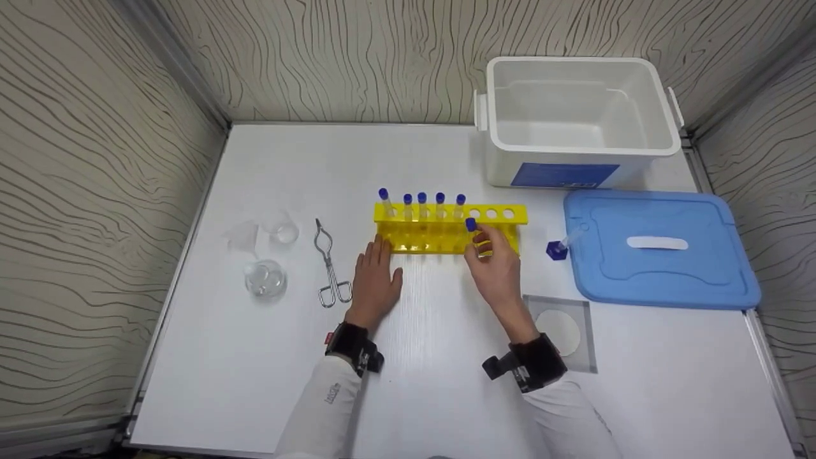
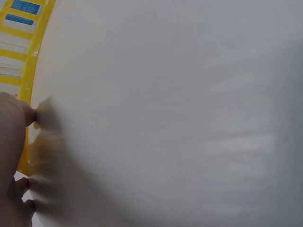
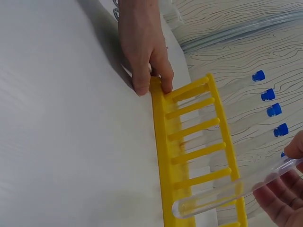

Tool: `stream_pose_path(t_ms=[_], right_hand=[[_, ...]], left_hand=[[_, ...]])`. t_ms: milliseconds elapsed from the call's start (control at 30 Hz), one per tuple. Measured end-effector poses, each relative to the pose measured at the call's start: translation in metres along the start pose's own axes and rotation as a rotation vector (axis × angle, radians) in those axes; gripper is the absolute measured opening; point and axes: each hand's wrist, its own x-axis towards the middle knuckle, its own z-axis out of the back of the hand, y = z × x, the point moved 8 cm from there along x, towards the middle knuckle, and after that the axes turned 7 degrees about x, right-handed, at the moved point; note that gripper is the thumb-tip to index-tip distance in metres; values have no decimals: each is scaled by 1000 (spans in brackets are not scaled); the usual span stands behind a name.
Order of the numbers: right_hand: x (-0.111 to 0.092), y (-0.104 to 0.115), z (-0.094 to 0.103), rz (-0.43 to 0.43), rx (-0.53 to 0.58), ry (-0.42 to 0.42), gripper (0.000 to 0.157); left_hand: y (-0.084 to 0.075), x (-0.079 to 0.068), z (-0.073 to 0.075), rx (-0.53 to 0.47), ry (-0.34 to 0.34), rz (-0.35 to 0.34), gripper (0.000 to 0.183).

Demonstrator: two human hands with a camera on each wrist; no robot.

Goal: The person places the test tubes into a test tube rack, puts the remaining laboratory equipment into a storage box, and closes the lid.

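Note:
A yellow test tube rack (image 1: 446, 239) stands mid-table. Several blue-capped test tubes (image 1: 422, 199) sit in its left holes, the leftmost one leaning. Between the thumb and fingers of my right hand (image 1: 497, 268), a clear test tube (image 3: 213, 198) with a blue cap is pinched over the front of the rack. In the right wrist view this tube slants, its round bottom outside the rack. My left hand (image 1: 376, 277) rests its fingers on the rack's left end, near the base, with the thumb apart on the front side.
Metal tongs (image 1: 327, 268), a glass beaker (image 1: 266, 280) and other clear glassware (image 1: 282, 233) lie left. Rightward are a blue lid (image 1: 663, 274), a measuring cylinder with a purple base (image 1: 556, 250), and a grey tray (image 1: 591, 338) with a white disc. A white bin (image 1: 580, 162) stands behind.

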Motion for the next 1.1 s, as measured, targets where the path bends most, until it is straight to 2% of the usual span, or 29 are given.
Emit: stream_pose_path(t_ms=[400, 633, 1100], right_hand=[[22, 22, 26, 80, 124, -66, 41], [34, 36, 38, 208, 188, -115, 35], [51, 38, 40, 241, 211, -143, 35]], left_hand=[[1, 1, -1, 9, 20, -4, 65], [0, 0, 1, 14, -5, -2, 65], [-1, 0, 3, 4, -17, -14, 66]])
